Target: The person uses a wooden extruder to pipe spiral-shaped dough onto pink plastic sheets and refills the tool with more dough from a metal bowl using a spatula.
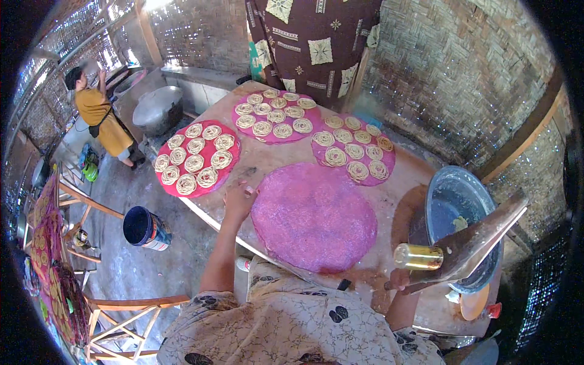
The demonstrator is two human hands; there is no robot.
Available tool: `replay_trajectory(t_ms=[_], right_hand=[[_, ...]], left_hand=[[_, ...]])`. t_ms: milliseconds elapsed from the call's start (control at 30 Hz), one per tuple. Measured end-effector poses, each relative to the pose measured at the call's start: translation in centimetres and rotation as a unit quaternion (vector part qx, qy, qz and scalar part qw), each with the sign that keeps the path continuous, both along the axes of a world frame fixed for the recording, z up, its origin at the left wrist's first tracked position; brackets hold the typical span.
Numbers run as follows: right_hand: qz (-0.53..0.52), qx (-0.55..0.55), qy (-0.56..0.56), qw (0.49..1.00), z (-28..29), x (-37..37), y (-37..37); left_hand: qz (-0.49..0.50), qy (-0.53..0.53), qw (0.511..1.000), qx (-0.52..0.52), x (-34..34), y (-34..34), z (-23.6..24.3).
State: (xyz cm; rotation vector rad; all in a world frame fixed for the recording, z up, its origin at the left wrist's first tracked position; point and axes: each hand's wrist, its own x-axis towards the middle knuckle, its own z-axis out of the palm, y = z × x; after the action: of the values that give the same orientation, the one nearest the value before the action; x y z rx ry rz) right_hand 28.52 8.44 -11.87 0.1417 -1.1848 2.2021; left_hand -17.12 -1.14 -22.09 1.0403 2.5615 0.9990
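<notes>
A bare round pink mesh mat [313, 216] lies on the table in front of me. At its left edge is my left hand [239, 199], its fingers closed on the rim. My right hand [399, 280] grips the near end of a wooden press [471, 243] with a brass-coloured cylinder [418, 257]. The press is tilted up, over the near side of a large grey-blue basin [433, 204] that has some pale dough in it. Part of my right hand is hidden by the press.
Round mats with coiled noodle nests stand around: a red mat [208, 147] at left, a pink mat [275, 135] behind, another [340, 140] at right. A dark bucket [146, 228] and wooden rack [131, 304] are left. A person [100, 115] stands far left near a metal pot [157, 111].
</notes>
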Motion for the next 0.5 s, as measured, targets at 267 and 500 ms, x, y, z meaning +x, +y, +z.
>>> replay_trajectory(t_ms=[267,500], right_hand=[[0.03,-0.025,-0.027,0.999,-0.3,-0.7,-0.2],[0.14,-0.065,-0.087,0.984,0.0,-5.2,0.7]], left_hand=[[-0.047,0.181,0.981,0.046,0.6,1.1,1.6],[-0.497,-0.263,0.737,0.375,10.9,3.0,19.0]])
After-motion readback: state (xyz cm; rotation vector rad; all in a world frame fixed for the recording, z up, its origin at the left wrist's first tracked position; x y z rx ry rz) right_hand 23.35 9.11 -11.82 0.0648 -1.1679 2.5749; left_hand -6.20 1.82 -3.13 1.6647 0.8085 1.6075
